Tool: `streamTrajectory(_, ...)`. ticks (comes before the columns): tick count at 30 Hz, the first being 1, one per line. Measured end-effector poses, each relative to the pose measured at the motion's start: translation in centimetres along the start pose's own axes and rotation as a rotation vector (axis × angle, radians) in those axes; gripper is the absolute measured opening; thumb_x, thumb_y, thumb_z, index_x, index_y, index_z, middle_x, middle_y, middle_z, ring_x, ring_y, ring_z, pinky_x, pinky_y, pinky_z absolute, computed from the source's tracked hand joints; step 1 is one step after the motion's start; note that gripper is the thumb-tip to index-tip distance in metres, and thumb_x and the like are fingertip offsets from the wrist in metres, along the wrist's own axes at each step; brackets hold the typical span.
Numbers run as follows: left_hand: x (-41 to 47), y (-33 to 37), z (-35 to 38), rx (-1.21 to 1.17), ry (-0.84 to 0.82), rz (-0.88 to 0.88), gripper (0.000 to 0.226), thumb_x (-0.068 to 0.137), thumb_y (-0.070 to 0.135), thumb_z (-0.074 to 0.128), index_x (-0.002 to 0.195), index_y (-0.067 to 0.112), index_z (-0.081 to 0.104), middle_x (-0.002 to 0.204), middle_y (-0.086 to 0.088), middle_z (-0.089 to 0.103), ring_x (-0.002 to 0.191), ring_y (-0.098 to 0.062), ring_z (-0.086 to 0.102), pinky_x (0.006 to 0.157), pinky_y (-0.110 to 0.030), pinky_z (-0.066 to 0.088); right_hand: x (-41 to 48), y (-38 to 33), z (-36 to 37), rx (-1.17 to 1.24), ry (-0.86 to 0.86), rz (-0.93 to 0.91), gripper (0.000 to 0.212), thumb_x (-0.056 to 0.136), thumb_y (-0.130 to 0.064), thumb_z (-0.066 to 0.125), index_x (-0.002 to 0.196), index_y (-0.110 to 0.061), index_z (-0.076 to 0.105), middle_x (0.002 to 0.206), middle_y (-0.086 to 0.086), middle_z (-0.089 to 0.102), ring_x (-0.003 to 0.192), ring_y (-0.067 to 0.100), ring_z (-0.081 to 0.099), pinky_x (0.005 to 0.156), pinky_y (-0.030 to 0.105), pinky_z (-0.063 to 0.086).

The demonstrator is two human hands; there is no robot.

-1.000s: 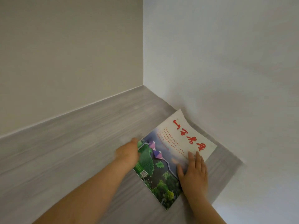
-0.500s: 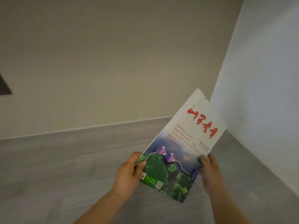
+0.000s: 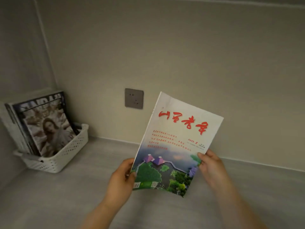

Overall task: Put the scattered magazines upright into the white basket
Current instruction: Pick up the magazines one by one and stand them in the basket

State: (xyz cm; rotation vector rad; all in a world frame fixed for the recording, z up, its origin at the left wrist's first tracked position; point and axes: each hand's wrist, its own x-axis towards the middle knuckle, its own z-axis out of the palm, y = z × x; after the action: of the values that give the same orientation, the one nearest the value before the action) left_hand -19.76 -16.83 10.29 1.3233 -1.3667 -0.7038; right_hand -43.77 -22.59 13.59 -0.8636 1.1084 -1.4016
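Left hand point(image 3: 121, 177): grips the held magazine's lower left edge, thumb on the cover, fingers curled behind.
Right hand point(image 3: 210, 167): pinches the right edge, thumb in front, fingers behind the pages.
Held magazine point(image 3: 178, 142): in the air above the bench, upright and tilted to the right. Thin glossy paper, white upper half with red brush characters, green landscape with purple roofs below.
Bench point(image 3: 66, 195): pale grey, matte, faint grain.
White basket point(image 3: 72, 146): well to the left in the corner, rectangular plastic with perforated walls.
Basket magazines point(image 3: 44, 128): standing inside, leaning back against the left wall, the front cover a grey-toned portrait.
Wall socket point(image 3: 134, 98): grey square plate on the beige wall.
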Motion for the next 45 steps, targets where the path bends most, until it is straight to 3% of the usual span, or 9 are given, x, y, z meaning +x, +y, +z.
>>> streamTrajectory(5, 3.8, -3.3, -11.5, 0.077, 0.185, -0.058, 0.035, 0.08, -0.007, 0.051, 0.098, 0.023, 0.059, 0.092, 0.0, 0.063, 0.086, -0.022, 0.061, 0.078, -0.034, 0.05, 1.7, 2.9, 15.3, -0.133, -0.155, 0.001, 0.029, 0.086, 0.008, 0.043, 0.083, -0.014, 0.062, 0.099, 0.014, 0.062, 0.071, 0.019, 0.06, 0.077, 0.041, 0.052)
streamTrajectory(9, 6.7, -4.3, -18.9, 0.103, 0.406, -0.036, 0.028, 0.082, -0.004, 0.051, 0.105, 0.01, 0.061, 0.096, 0.003, 0.058, 0.089, -0.017, 0.055, 0.08, -0.028, 0.042, 3.3, 4.2, 26.0, -0.205, -0.23, -0.027, 0.026, 0.085, 0.008, 0.044, 0.091, -0.009, 0.062, 0.084, 0.009, 0.067, 0.062, 0.022, 0.058, 0.087, 0.05, 0.048)
streamTrajectory(12, 8.4, -4.7, -23.3, 0.054, 0.528, -0.021, 0.029, 0.082, -0.003, 0.053, 0.107, 0.008, 0.062, 0.1, 0.002, 0.06, 0.09, -0.015, 0.057, 0.079, -0.021, 0.044, 5.1, 3.7, 33.0, -0.236, -0.286, -0.113, 0.029, 0.084, 0.01, 0.044, 0.107, 0.001, 0.058, 0.057, -0.012, 0.069, 0.049, 0.004, 0.063, 0.055, 0.019, 0.055)
streamTrajectory(18, 11.4, -6.6, -29.9, -0.015, 0.597, 0.011, 0.027, 0.079, -0.007, 0.056, 0.099, 0.008, 0.066, 0.093, 0.005, 0.061, 0.057, 0.012, 0.057, 0.053, 0.005, 0.04, 7.2, 3.2, 43.1, -0.295, -0.327, -0.229, 0.029, 0.083, 0.008, 0.047, 0.108, -0.001, 0.058, 0.097, 0.007, 0.059, 0.073, 0.012, 0.058, 0.056, 0.015, 0.046)
streamTrajectory(23, 12.2, -9.8, -30.9, -0.053, 0.502, -0.049, 0.034, 0.079, -0.006, 0.058, 0.095, 0.024, 0.063, 0.075, 0.015, 0.064, 0.059, 0.014, 0.059, 0.054, 0.003, 0.042, 9.2, 5.4, 46.7, -0.368, -0.289, -0.199, 0.025, 0.084, 0.002, 0.049, 0.105, -0.007, 0.059, 0.116, 0.02, 0.061, 0.106, 0.035, 0.055, 0.084, 0.04, 0.045)
streamTrajectory(29, 12.5, -13.5, -29.9, 0.083, 0.506, -0.147, 0.019, 0.076, -0.001, 0.063, 0.091, 0.008, 0.071, 0.076, 0.003, 0.067, 0.063, 0.0, 0.058, 0.053, 0.001, 0.042, 11.3, 8.9, 47.7, -0.437, -0.274, -0.143, 0.028, 0.085, 0.003, 0.046, 0.109, -0.005, 0.058, 0.113, 0.013, 0.06, 0.111, 0.031, 0.053, 0.094, 0.041, 0.045)
streamTrajectory(38, 12.5, -16.2, -29.5, 0.398, 0.551, -0.231, 0.008, 0.076, 0.01, 0.066, 0.08, 0.003, 0.068, 0.085, -0.015, 0.068, 0.067, -0.019, 0.051, 0.063, -0.032, 0.048, 12.8, 13.4, 48.5, -0.535, -0.275, -0.065, 0.025, 0.086, 0.004, 0.044, 0.106, 0.002, 0.058, 0.11, 0.016, 0.06, 0.094, 0.021, 0.051, 0.092, 0.036, 0.045)
streamTrajectory(42, 12.7, -17.1, -29.2, 0.439, 0.549, -0.232, 0.011, 0.077, 0.015, 0.066, 0.084, 0.006, 0.067, 0.088, -0.014, 0.068, 0.069, -0.017, 0.049, 0.056, -0.019, 0.038, 12.7, 15.4, 48.3, -0.465, -0.293, -0.003, 0.02, 0.086, 0.0, 0.047, 0.099, -0.012, 0.055, 0.089, 0.004, 0.061, 0.087, 0.018, 0.054, 0.085, 0.032, 0.044)
streamTrajectory(45, 13.0, -17.2, -29.2, 0.48, 0.564, -0.206, 0.011, 0.076, 0.017, 0.067, 0.082, 0.008, 0.068, 0.087, -0.011, 0.068, 0.07, -0.015, 0.049, 0.05, -0.015, 0.029, 12.5, 16.6, 48.3, -0.405, -0.347, 0.032, 0.03, 0.084, 0.001, 0.049, 0.108, -0.017, 0.047, 0.109, 0.003, 0.057, 0.092, 0.013, 0.054, 0.087, 0.031, 0.042)
